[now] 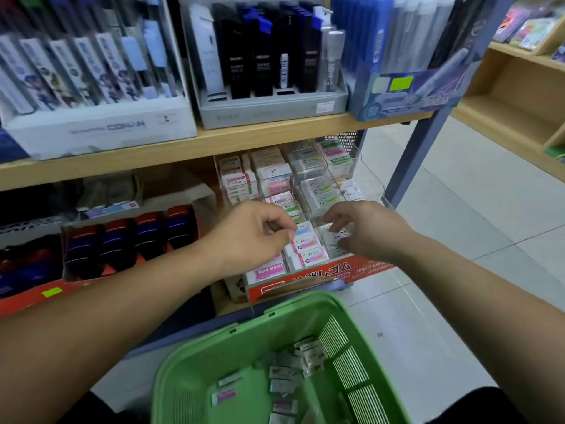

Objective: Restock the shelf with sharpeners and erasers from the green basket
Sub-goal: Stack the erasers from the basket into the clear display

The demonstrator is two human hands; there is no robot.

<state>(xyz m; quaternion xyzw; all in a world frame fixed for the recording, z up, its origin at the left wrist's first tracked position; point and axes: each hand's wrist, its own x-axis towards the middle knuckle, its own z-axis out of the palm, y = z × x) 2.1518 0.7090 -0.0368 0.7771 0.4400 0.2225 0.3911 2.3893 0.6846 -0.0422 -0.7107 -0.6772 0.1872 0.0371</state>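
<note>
A clear tiered eraser display (pixel 371 175) with a red front stands on the lower shelf, its compartments full of wrapped erasers (pixel 308 257). My left hand (pixel 250 234) hovers over the front rows, fingers curled; whether it pinches anything I cannot tell. My right hand (pixel 367 229) reaches into the front right compartment with its fingers closed on a clear-wrapped eraser (pixel 336 237). Below, the green basket (pixel 214 347) holds several loose wrapped erasers (pixel 293 368) on its floor.
Dark blue and red sharpeners (pixel 128 240) fill a box left of the erasers. The wooden upper shelf (pixel 214 142) carries pen and refill displays. A blue metal upright (pixel 419 154) frames the right end. Tiled floor and another wooden shelf unit (pixel 516 96) lie to the right.
</note>
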